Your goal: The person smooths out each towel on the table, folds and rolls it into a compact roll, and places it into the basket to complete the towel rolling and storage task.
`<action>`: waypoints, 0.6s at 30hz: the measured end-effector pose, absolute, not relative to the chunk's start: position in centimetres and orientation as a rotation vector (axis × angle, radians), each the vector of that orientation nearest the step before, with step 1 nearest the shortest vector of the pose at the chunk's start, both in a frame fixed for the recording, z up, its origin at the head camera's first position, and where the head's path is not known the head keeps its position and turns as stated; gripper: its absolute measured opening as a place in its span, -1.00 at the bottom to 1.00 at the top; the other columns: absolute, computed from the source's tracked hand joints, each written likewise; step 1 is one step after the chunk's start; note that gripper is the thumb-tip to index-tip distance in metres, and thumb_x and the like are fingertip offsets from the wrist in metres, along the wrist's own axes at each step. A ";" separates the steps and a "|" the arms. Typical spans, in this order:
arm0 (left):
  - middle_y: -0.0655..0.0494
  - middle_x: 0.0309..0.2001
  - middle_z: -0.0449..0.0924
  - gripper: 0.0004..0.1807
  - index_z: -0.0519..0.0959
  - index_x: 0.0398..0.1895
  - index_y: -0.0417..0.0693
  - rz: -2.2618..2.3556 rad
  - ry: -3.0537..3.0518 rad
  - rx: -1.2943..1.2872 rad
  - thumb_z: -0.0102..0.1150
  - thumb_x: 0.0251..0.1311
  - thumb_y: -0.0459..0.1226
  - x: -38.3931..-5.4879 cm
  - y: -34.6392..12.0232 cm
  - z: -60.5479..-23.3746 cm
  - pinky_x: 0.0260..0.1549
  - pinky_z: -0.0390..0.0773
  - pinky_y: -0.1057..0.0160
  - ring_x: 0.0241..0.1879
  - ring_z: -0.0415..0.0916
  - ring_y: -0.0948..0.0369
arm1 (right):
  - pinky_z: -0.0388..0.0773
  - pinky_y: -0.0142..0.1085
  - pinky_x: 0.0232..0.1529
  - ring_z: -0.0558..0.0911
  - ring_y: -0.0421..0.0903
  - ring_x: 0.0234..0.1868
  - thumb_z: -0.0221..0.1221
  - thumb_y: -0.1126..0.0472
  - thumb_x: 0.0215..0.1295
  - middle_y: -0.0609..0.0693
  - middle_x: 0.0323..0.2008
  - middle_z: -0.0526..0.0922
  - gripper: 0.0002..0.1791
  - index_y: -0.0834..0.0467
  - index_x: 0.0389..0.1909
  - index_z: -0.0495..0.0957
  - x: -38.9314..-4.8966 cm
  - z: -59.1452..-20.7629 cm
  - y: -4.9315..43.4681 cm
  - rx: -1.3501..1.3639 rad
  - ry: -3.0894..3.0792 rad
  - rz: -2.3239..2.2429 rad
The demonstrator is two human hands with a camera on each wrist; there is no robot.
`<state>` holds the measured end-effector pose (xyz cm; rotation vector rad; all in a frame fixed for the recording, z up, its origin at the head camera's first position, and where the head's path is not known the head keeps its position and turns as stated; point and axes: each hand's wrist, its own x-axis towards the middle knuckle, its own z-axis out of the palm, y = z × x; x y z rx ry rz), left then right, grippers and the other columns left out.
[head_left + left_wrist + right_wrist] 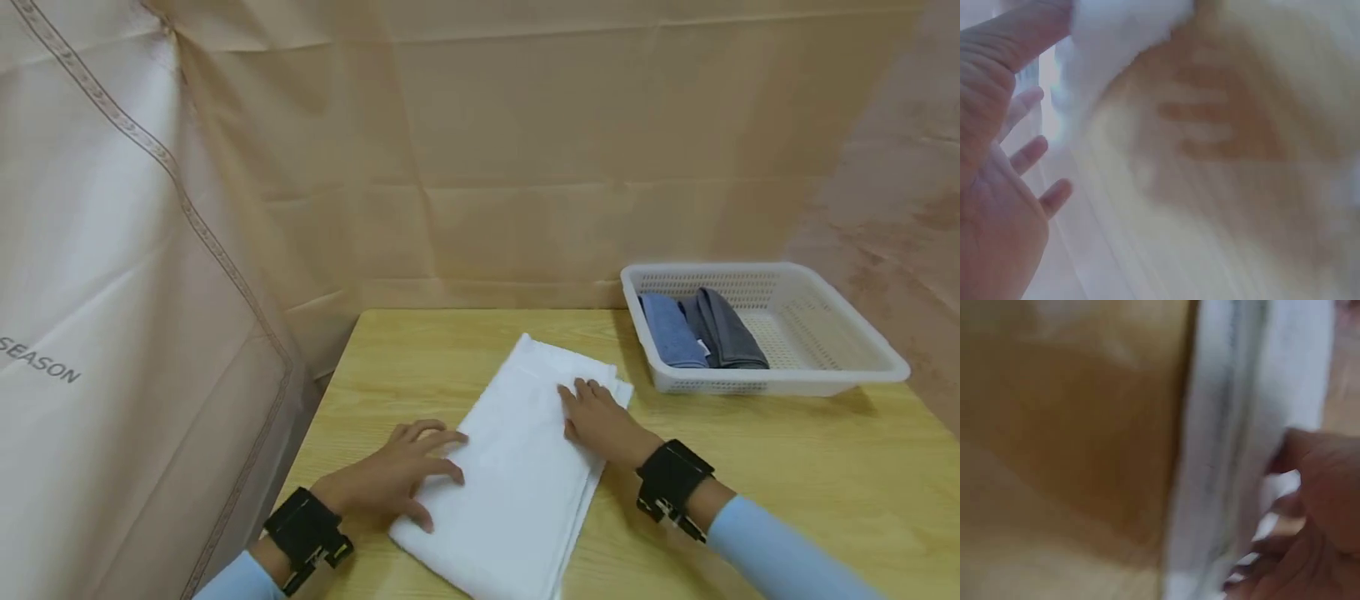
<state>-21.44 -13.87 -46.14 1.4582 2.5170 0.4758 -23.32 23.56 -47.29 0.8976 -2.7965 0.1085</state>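
Note:
A folded white towel (517,467) lies at a slant on the wooden table, its layered edge running down the right side. At the towel's left edge is my left hand (405,475), fingers spread and lightly bent, fingertips over the cloth. In the left wrist view this hand (1004,187) shows its thumb beside the towel (1129,37), with no cloth gripped. My right hand (600,421) rests its fingers on the upper right part of the towel. The right wrist view is blurred; the hand (1297,519) appears beside the towel's stacked layers (1222,450).
A white perforated basket (825,379) stands at the back right of the table (420,350). Inside its left half sit a folded blue towel (671,329) and a folded dark grey towel (727,329). Beige fabric (487,150) hangs behind the table and along its left side.

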 end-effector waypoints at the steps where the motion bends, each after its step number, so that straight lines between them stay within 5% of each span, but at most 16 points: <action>1: 0.13 0.51 0.23 -0.29 0.59 0.16 0.32 0.449 2.508 1.515 0.49 -0.17 0.22 -21.1 -12.6 -46.3 0.31 0.14 -0.24 0.48 0.07 -0.01 | 0.54 0.20 0.04 0.56 0.36 0.04 0.31 0.23 0.35 0.44 0.05 0.56 -0.46 0.43 0.26 0.49 -24.4 -47.6 23.7 0.905 -2.809 0.106; 4: 0.14 0.47 0.28 -0.28 0.56 0.20 0.20 0.409 2.463 1.634 0.35 0.02 0.30 -20.3 -8.8 -46.8 0.38 0.17 -0.09 0.49 0.11 0.07 | 0.42 0.35 0.16 0.46 0.41 0.27 0.23 0.25 0.44 0.41 0.26 0.48 -0.50 0.32 0.34 0.46 -26.9 -47.7 23.6 0.813 -2.900 0.105; 10: 0.15 0.36 0.34 -0.33 0.50 0.20 0.14 0.428 2.466 1.640 0.19 0.20 0.33 -19.7 -5.2 -47.2 0.38 0.24 0.17 0.36 0.22 0.21 | 0.51 0.23 0.09 0.53 0.35 0.16 0.18 0.36 0.47 0.37 0.22 0.51 -0.62 0.26 0.26 0.50 -28.3 -48.1 22.9 0.794 -2.795 0.036; 14: 0.27 0.15 0.41 -0.56 0.58 0.01 0.25 0.459 2.469 1.676 0.25 0.26 0.25 -19.4 -5.5 -47.1 0.20 0.32 0.28 0.15 0.26 0.29 | 0.57 -0.04 -0.06 0.55 0.14 -0.04 0.28 0.41 0.33 0.21 0.02 0.54 -0.63 0.17 0.14 0.57 -25.6 -47.6 23.3 0.906 -2.709 0.202; 18: 0.37 -0.06 0.43 -0.70 0.63 -0.21 0.32 0.478 2.452 1.768 0.19 0.34 0.24 -18.4 -6.6 -47.2 -0.01 0.32 0.41 -0.04 0.27 0.37 | 0.53 -0.30 -0.19 0.47 -0.17 -0.16 0.38 0.26 0.30 -0.05 -0.11 0.45 -0.70 0.08 0.02 0.58 -20.2 -46.6 24.4 1.131 -2.624 0.420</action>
